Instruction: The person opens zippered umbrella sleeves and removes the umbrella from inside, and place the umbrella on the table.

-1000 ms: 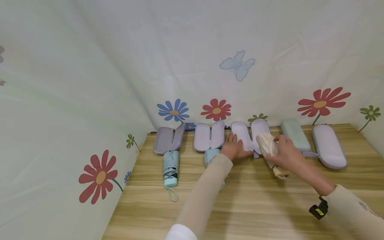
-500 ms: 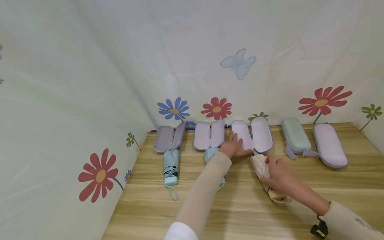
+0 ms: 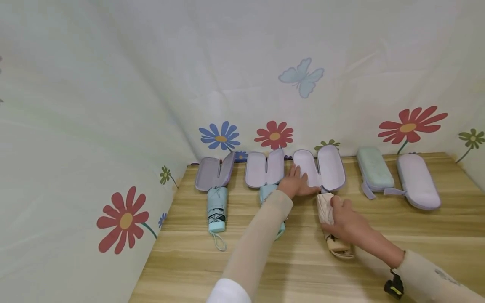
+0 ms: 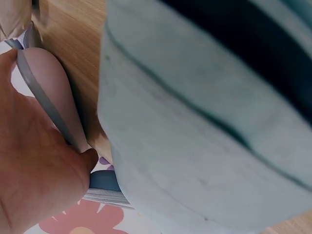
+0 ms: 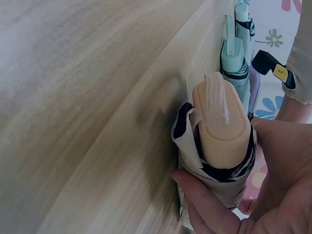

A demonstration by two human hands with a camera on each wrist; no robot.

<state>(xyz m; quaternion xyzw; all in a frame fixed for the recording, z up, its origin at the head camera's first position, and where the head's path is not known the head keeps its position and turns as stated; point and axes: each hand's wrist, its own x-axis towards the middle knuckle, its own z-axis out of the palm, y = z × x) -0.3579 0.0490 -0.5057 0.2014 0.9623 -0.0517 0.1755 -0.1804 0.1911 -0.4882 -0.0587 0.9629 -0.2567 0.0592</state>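
Observation:
My right hand point(image 3: 346, 221) grips a cream folding umbrella point(image 5: 222, 134), fingers and thumb round its folded cloth. Its peach-coloured handle end and strap point toward me, and its far end lies just in front of an unzipped lilac case point(image 3: 331, 170). My left hand point(image 3: 296, 185) rests spread on the left half of that case; the left wrist view shows the hand point(image 4: 39, 161) against the case's zipped edge. Beneath the left forearm, a blue-green folding umbrella point(image 3: 267, 192) is partly hidden. Another pale blue folding umbrella point(image 3: 217, 206) lies further left.
Two more opened lilac cases point(image 3: 206, 174) stand at the back left. At the back right lie a closed mint case point(image 3: 375, 168) and a closed lilac case point(image 3: 418, 181). A flowered cloth backdrop point(image 3: 242, 84) borders the wooden table point(image 3: 182, 261).
My right hand has brought the cream umbrella toward me and leftward, off the open case to the wood in front of it, straightening it. The left hand stays on the case.

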